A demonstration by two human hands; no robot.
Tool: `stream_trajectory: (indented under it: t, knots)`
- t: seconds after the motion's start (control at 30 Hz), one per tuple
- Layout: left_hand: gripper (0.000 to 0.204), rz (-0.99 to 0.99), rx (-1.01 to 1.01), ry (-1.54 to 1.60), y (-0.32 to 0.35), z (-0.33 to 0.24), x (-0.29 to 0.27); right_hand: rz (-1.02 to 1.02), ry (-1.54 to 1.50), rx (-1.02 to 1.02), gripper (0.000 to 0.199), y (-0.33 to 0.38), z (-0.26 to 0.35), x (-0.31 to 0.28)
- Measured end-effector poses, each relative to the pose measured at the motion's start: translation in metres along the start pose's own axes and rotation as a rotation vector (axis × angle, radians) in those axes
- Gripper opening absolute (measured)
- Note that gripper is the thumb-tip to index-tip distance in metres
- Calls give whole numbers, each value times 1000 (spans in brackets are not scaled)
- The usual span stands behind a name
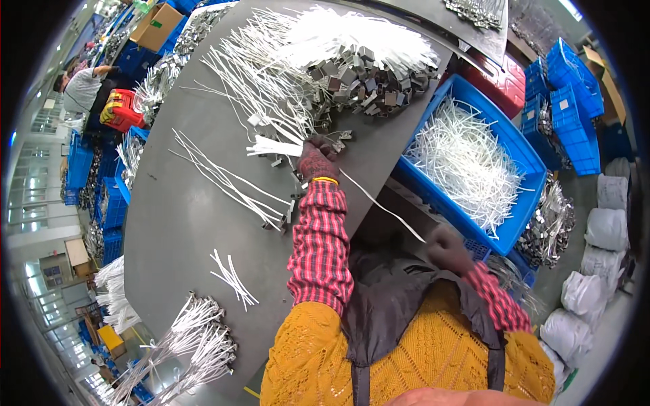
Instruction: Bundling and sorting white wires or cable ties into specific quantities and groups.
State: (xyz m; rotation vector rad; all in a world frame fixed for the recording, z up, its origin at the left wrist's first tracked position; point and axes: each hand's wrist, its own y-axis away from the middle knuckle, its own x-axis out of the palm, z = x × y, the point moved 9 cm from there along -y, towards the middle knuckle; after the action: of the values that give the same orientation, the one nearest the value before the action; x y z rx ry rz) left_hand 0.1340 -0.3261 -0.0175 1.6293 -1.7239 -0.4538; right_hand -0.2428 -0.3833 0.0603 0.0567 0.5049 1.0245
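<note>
At the table: a person sorts white strips beside a heap of small grey metal clips (369, 84).
Left hand (316, 161): clenched on a flat bundle of white strips (274, 146), just short of the clip heap.
Right hand (448, 249): closed near the body — pinching the near end of one long white strip (382, 205).
Strip axis: runs diagonally between the hands, far end by the left wrist.
Step, as judged: drawing one strip free — next calls for a clean pull.
Beside right hand: blue crate (525, 203) of loose strips.
</note>
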Motion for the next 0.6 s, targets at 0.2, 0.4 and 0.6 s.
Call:
stream_trajectory:
  t: [0.2,0.4,0.6]
  knots:
    - [23,314,-20,182,14,30,10,-383,56,693,25,200,-177,-115]
    - [25,266,66,226,37,24,-19,-385,-129,681,27,246,-270,-137]
    - [30,99,191,190,54,2,-56,-341,-197,617,31,232,-305,-142]
